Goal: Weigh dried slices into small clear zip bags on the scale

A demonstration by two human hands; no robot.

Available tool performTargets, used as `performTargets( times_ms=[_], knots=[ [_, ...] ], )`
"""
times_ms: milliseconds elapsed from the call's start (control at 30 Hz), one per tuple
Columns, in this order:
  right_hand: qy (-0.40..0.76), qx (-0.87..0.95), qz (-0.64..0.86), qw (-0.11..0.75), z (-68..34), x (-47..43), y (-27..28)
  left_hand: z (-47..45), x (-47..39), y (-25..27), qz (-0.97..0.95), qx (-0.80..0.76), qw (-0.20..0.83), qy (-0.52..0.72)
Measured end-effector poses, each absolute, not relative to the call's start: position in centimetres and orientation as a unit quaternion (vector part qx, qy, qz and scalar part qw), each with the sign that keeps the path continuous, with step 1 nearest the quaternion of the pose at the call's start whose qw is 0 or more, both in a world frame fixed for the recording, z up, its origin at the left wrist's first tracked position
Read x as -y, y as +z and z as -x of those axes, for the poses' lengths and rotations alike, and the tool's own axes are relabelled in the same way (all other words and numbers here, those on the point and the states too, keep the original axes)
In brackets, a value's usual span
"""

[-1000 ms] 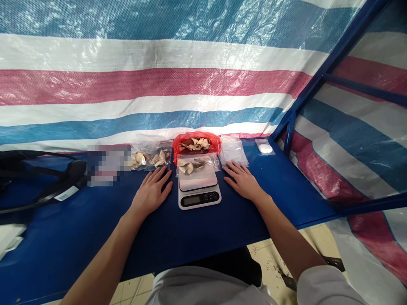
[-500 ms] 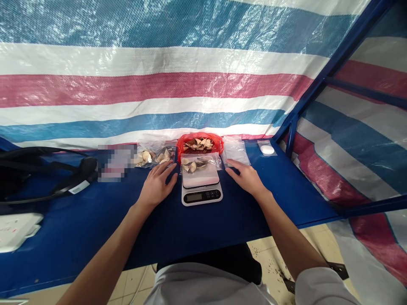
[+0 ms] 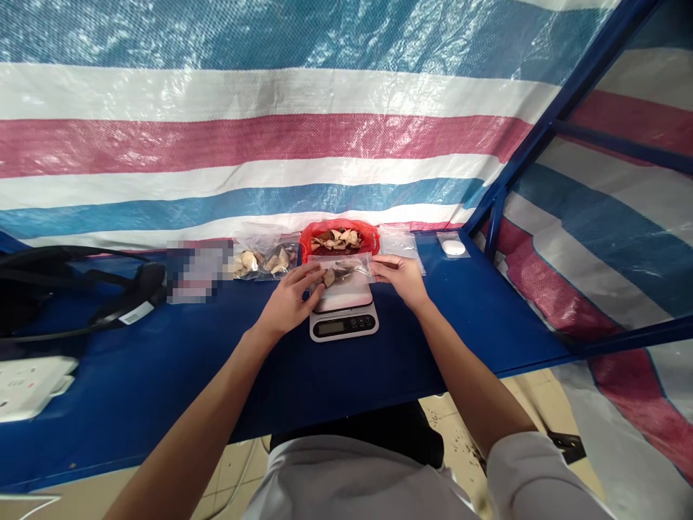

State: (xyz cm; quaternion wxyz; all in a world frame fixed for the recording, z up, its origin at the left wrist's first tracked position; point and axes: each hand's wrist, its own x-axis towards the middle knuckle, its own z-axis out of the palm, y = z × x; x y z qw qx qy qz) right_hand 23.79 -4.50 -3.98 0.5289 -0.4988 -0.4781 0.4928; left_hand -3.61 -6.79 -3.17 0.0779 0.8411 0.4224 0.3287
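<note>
The left hand (image 3: 292, 300) and right hand (image 3: 401, 278) each pinch one side of a single clear, rectangular plastic bag (image 3: 349, 269), thumb against fingers. Its pale, dark-edged slices overlap too much to count. Beneath the fingers sits one white plastic digital scale (image 3: 346, 326) with a squarish plate. Just beyond the fingertips, one crinkled red plastic bag (image 3: 373, 234) holds heaped, curled chips. Left of the left fingers lie two glossy, chip-filled clear bags (image 3: 280, 261); right of the right fingers, one smooth white oval object (image 3: 453, 248).

Fingers (image 3: 304, 274) on clear bag (image 3: 342, 273), scale (image 3: 345, 300) beneath, red bag (image 3: 305, 240) behind
</note>
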Motion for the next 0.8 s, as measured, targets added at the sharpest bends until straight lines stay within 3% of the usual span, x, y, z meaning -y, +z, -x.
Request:
performTargets(
  times_ms=[267, 533, 800],
  knots=[
    [0.552, 0.457, 0.462, 0.522, -23.6, 4.9, -3.3, 3.4, 6.7, -3.1, -0.845, -0.406, 0.075, 0.338],
    [0.526, 0.547, 0.438, 0.482, -23.9, 4.0, -1.7, 3.0, 6.1, -2.0, -0.830, -0.429, 0.081, 0.348],
    [0.469, 0.674, 0.366, 0.438, -23.5, 2.1, 2.2, 0.9, 3.4, 1.0, -0.785, -0.459, 0.195, 0.367]
  ],
)
